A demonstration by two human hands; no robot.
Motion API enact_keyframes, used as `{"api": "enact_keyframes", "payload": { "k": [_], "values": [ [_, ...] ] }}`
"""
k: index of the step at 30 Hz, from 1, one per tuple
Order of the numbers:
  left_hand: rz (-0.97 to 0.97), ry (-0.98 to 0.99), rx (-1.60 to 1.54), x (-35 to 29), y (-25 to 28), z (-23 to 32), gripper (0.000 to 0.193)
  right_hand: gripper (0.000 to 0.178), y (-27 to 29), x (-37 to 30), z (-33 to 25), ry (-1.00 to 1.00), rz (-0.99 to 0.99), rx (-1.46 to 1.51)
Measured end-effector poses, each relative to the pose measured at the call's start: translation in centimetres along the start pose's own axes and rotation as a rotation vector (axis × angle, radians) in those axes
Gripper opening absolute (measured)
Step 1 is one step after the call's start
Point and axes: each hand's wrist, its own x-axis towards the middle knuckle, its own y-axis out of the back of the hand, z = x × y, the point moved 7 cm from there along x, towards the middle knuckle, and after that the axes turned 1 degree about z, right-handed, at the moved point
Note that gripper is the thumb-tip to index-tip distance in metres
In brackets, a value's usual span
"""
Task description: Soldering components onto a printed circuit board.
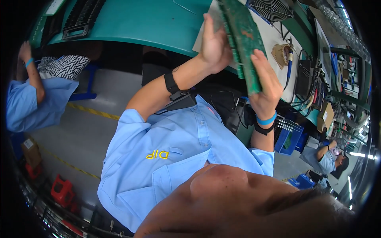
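I have the green circuit board [249, 45] held nearly edge-on over the table [143, 23], probably to spare its components: the right grip [266, 81] presses it with straight fingers along its right side, while the left grip [216, 47] backs the left, its fingers hidden, so I can't tell how they close. Far right I see a round fan grille [272, 10], far left a black rack [81, 22]; left, a seated co-worker [43, 97] above grey floor [105, 89].
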Motion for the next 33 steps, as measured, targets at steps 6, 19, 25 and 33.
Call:
{"api": "enact_keyframes", "payload": {
  "k": [6, 19, 25, 33],
  "values": [
    [-0.169, -0.826, 0.744, -2.2, -7.5, 6.1, 0.06, 0.04, 0.9, -2.3, 2.3, -0.393, 0.527, 0.382],
    [-0.233, -0.703, 2.462, 1.2, -6.4, -0.7, 0.084, 0.041, -8.8, -8.8, 6.0, -1.052, 0.955, 1.561],
    [-0.353, -0.475, 2.499, 2.9, -4.0, -1.4, 0.08, 0.042, -9.3, -7.9, 5.1, -1.024, 0.953, 1.683],
    [-0.354, -0.439, 2.591, 2.3, -4.1, -0.8, 0.078, 0.032, -8.0, -10.3, 4.4, -1.095, 0.435, 1.65]
  ]
}}
